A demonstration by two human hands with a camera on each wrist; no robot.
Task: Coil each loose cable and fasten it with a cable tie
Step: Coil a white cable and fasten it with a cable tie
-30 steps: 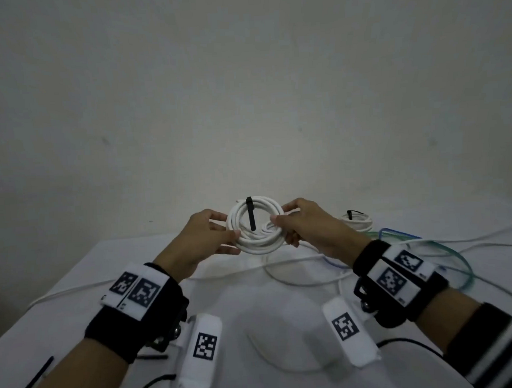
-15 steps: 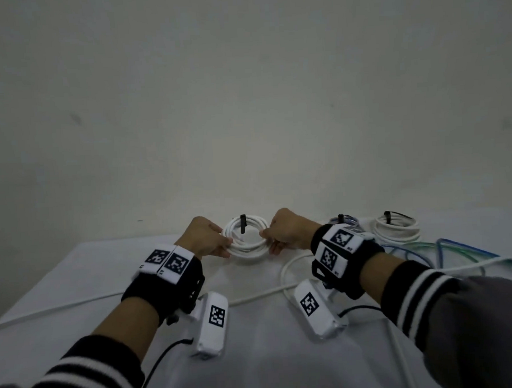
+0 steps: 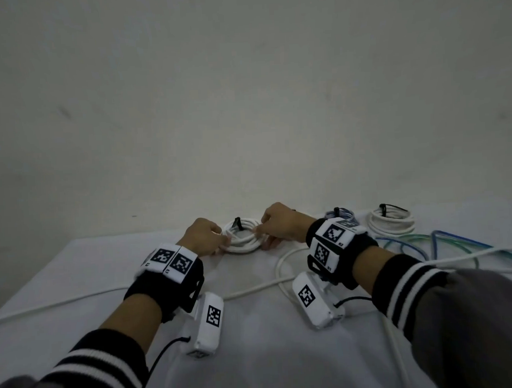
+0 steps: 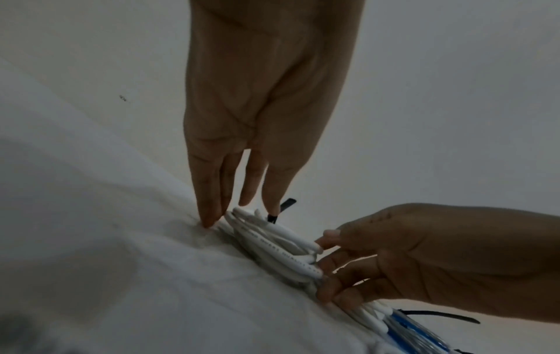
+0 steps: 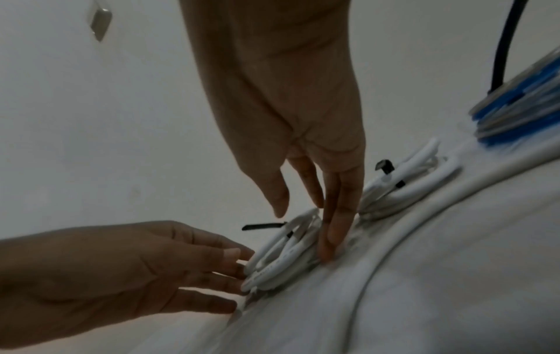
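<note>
Between both hands' straight fingers (image 4: 209,191), white coil (image 3: 241,236) (tied), on table (image 3: 75,277)

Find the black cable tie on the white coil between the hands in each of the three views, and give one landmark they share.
Head: the black cable tie stands at the far rim of the white coil, centre of the picture.
Left wrist: the tie sits just right of the left hand fingers, mid-frame.
Right wrist: the tie juts left from the coil's top, below centre.
Shared landmark: the blue coil, to the right.
</note>
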